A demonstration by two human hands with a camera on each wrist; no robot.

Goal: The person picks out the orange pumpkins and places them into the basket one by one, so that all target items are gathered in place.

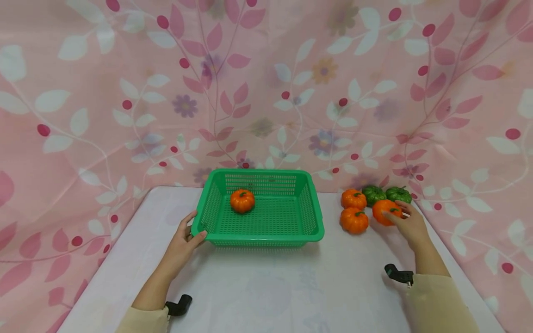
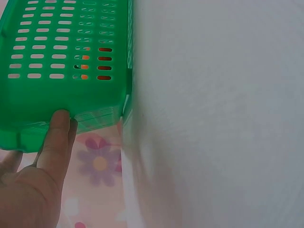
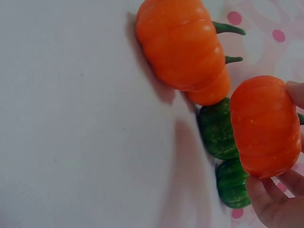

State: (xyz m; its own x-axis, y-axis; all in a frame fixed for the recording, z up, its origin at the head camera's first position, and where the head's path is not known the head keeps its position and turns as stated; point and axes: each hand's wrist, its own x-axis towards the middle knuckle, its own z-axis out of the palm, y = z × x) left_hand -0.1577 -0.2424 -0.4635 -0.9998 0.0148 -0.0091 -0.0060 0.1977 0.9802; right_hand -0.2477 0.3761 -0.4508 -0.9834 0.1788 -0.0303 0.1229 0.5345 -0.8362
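Observation:
A green plastic basket (image 1: 266, 237) with slotted walls stands on the white-covered table, one small orange pumpkin (image 1: 242, 201) inside it. At its near left corner my left hand (image 1: 184, 239) holds the rim, thumb at the front edge and fingers along the left side. The left wrist view has the fingers (image 2: 57, 137) against the basket wall (image 2: 61, 97). To the right, my right hand (image 1: 410, 224) grips another orange pumpkin (image 3: 266, 126) between thumb and fingers. In the right wrist view this pumpkin is raised off the table, its green stem partly hidden by the hand.
Beside the held pumpkin sit two more orange pumpkins, one behind (image 1: 354, 199) and one in front (image 1: 354, 221). Two green pumpkins, left (image 1: 373, 195) and right (image 1: 398, 195), lie at the table's back edge. A pink floral cloth (image 1: 266, 92) hangs behind and at both sides.

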